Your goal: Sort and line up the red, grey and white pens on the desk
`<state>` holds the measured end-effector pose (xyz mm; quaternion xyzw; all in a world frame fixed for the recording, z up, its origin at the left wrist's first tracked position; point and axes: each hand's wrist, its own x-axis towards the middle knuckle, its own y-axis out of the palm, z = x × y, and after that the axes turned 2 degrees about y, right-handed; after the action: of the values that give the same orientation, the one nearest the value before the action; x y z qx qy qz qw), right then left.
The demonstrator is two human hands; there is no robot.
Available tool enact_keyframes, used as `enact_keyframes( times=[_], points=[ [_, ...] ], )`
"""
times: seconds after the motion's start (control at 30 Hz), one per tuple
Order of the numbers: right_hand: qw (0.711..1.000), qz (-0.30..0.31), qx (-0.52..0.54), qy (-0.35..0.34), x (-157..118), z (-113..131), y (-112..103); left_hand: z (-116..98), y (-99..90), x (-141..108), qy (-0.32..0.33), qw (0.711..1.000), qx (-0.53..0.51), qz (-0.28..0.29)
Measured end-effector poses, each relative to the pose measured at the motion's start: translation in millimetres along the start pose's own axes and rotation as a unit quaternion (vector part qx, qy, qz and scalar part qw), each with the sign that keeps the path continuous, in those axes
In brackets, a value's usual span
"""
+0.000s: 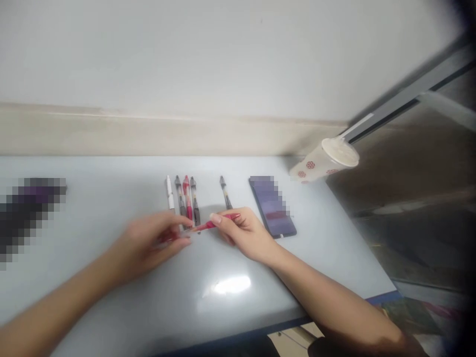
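Observation:
A red pen [208, 225] with a clear barrel is held between my two hands, lying nearly level just above the table. My right hand [247, 233] pinches its red grip part between thumb and fingers. My left hand [150, 240], a little blurred, has its thumb and fingers closed round the clear end. Just beyond them lie a white pen [170, 191], a grey-black pen [179, 193], another red pen [187, 196] and a dark clear pen [194, 198] side by side. A separate black pen [224, 191] lies right of that row, its lower end close to my right hand.
A dark phone [273, 208] lies right of the pens. Behind it, a white paper cup [323, 161] with red flower marks leans toward the window frame. A pixelated dark object [33, 208] sits at the left. The white table [193, 302] meets a wall at the back.

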<state>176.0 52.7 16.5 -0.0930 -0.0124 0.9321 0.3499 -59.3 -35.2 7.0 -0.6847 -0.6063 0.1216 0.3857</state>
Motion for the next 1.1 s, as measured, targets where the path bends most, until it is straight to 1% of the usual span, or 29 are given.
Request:
enact_keyframes(
  times=[0.07, 0.17, 0.2, 0.27, 0.33, 0.43, 0.53, 0.6, 0.67, 0.73, 0.8, 0.93, 1.1],
  points=[
    [1.000, 0.018, -0.001, 0.014, 0, 1, -3, 1, 1.0, 0, 0.072, 0.996, 0.046, -0.012],
    [0.997, 0.065, 0.004, 0.032, -1, 3, -8, 4, 0.8, 1, 0.155, 0.982, 0.105, -0.016],
    [0.997, 0.069, 0.002, 0.039, -1, 4, -9, 5, 0.7, 2, 0.182, 0.975, 0.126, -0.014],
    [0.997, 0.056, -0.012, 0.055, -1, 6, -12, 8, 0.7, 4, 0.227, 0.959, 0.167, -0.006],
    [0.996, 0.046, -0.024, 0.077, -1, 6, -13, 10, 1.0, 6, 0.251, 0.945, 0.209, -0.001],
    [0.994, 0.052, -0.018, 0.095, 0, 6, -12, 11, 1.6, 7, 0.258, 0.928, 0.269, -0.008],
    [0.995, 0.053, -0.022, 0.079, 0, 5, -10, 9, 2.7, 5, 0.255, 0.921, 0.293, -0.035],
    [0.997, 0.035, -0.052, 0.044, -2, 5, -8, 10, 4.2, 2, 0.245, 0.930, 0.271, -0.046],
    [0.993, 0.013, -0.113, -0.019, -4, 5, -8, 11, 6.1, 1, 0.224, 0.950, 0.215, -0.040],
    [0.978, 0.003, -0.193, -0.083, -5, 5, -9, 13, 7.6, 0, 0.196, 0.968, 0.154, -0.026],
    [0.958, -0.008, -0.262, -0.120, -6, 5, -10, 15, 8.6, 0, 0.186, 0.974, 0.125, -0.027],
    [0.937, -0.042, -0.320, -0.135, -6, 5, -10, 17, 9.1, 1, 0.211, 0.965, 0.144, -0.060],
    [0.933, -0.049, -0.328, -0.136, -6, 6, -11, 16, 9.2, 1, 0.209, 0.964, 0.151, -0.063]
  ],
)
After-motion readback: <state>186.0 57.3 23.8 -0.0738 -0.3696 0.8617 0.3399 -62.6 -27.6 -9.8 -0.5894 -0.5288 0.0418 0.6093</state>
